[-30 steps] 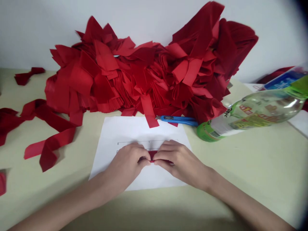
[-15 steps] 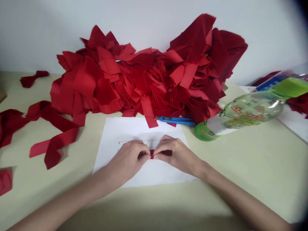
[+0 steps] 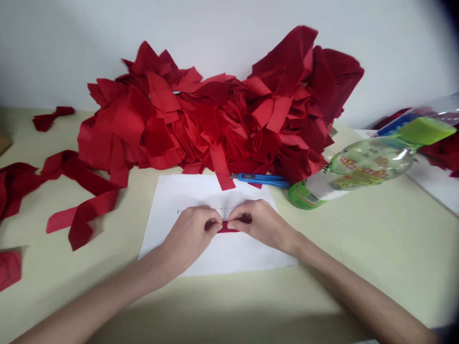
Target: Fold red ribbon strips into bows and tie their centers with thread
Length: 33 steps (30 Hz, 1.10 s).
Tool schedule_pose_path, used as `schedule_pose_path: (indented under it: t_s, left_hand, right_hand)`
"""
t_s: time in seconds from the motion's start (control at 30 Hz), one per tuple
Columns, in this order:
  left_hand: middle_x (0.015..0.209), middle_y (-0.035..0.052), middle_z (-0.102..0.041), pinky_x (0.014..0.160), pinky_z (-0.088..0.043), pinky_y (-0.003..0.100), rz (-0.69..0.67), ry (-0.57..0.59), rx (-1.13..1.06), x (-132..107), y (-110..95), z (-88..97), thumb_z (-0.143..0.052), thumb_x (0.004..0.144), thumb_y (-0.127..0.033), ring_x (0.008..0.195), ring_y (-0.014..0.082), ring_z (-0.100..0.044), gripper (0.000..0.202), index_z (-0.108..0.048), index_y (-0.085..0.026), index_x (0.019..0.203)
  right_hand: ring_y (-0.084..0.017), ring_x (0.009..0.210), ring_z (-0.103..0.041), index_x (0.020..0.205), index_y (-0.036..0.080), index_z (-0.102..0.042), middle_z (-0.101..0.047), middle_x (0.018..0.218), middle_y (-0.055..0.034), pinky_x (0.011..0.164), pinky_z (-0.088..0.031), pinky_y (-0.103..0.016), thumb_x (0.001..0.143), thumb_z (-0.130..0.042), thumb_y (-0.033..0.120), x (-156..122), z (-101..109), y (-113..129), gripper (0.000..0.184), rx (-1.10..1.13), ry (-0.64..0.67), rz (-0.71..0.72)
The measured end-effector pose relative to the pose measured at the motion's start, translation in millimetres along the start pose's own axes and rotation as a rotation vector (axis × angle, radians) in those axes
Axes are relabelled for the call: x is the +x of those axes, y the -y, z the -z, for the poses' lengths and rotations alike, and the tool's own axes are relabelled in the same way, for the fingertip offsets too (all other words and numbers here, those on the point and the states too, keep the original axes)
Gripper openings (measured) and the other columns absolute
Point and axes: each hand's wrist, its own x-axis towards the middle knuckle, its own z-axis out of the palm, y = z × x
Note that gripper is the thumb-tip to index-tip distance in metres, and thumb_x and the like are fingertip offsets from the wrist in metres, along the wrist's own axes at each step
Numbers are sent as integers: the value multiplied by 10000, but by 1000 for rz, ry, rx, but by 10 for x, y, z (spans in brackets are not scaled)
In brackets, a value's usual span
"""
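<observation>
A small folded red fabric strip (image 3: 228, 229) lies on a white paper sheet (image 3: 168, 196) with thin printed lines. My left hand (image 3: 190, 234) pinches the strip's left end between thumb and fingers. My right hand (image 3: 260, 223) pinches its right end, with the fingertips of both hands almost meeting above the middle. The hands hide most of the strip and part of the printed lines.
A large heap of red fabric strips (image 3: 201, 119) stands against the wall behind the paper. A blue utility knife (image 3: 261, 179) and a lying plastic bottle (image 3: 362, 172) with a green cap are beyond it. Loose red strips (image 3: 82, 200) lie to the left.
Both hands have shifted slightly farther up the paper, and more of the red strip shows between them. The whole view has drifted a little as my head moved.
</observation>
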Motion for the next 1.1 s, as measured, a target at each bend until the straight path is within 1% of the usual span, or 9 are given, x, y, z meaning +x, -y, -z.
schedule_pose_path:
  t_s: [0.17,0.27,0.37,0.6,0.7,0.83,0.9,1.0,1.1]
  left_hand:
    - [660,-15,-633,569,-380,265,3,-3,7,4,3,-7,-487,796,-109,576,119,-513,205,-625,-186,665]
    - [648,-14,-623,560,-373,262,3,-5,9,11,3,-8,-482,790,-111,573,119,-509,204,-614,-186,653]
    - [611,-17,-610,550,-370,262,10,-1,15,30,5,0,-481,774,-111,551,119,-504,205,-615,-187,638]
    - [571,-12,-615,531,-369,262,105,72,14,177,-9,56,-503,674,-113,569,144,-544,178,-598,-197,549]
    - [564,-17,-617,491,-348,252,162,140,2,267,-25,70,-539,617,-126,557,149,-551,124,-587,-200,530]
    - [525,-16,-598,459,-326,251,212,191,28,345,-52,69,-589,603,-180,511,145,-531,105,-561,-198,503]
    - [519,-13,-591,462,-325,254,191,182,64,340,-53,62,-598,608,-187,518,150,-532,137,-534,-198,487]
    - [523,-17,-570,484,-332,260,92,139,127,263,-25,47,-556,652,-143,535,152,-533,162,-520,-201,505]
    - [612,-9,-595,549,-384,279,-32,48,207,135,23,19,-504,733,-106,584,154,-541,164,-548,-196,602]
  right_hand:
    - [-78,533,-494,719,199,-698,-637,602,43,571,-344,-226,778,-596,167,55,60,48,122,-123,26,42]
    - [-82,547,-499,732,206,-700,-636,609,41,578,-332,-228,774,-591,145,83,73,42,132,-158,54,81]
    - [-85,560,-507,740,211,-693,-634,617,42,576,-327,-227,775,-580,142,96,70,30,137,-155,70,72]
    - [-96,594,-523,701,204,-665,-628,627,39,558,-326,-223,741,-614,200,168,118,76,64,-197,134,-22]
    - [-97,574,-505,643,202,-651,-609,592,42,534,-316,-221,718,-624,200,228,146,111,80,-219,179,-36]
    - [-107,551,-482,593,195,-640,-579,547,30,515,-287,-237,708,-621,185,276,161,161,117,-270,194,-25]
    - [-119,570,-493,610,191,-643,-585,556,20,532,-291,-247,719,-613,171,267,153,178,115,-300,190,-13]
    - [-139,633,-537,676,184,-641,-623,619,7,609,-337,-262,772,-583,152,195,98,166,116,-347,158,48]
    - [-172,740,-579,862,159,-627,-661,746,-29,734,-376,-309,849,-533,152,70,-22,94,95,-439,13,180]
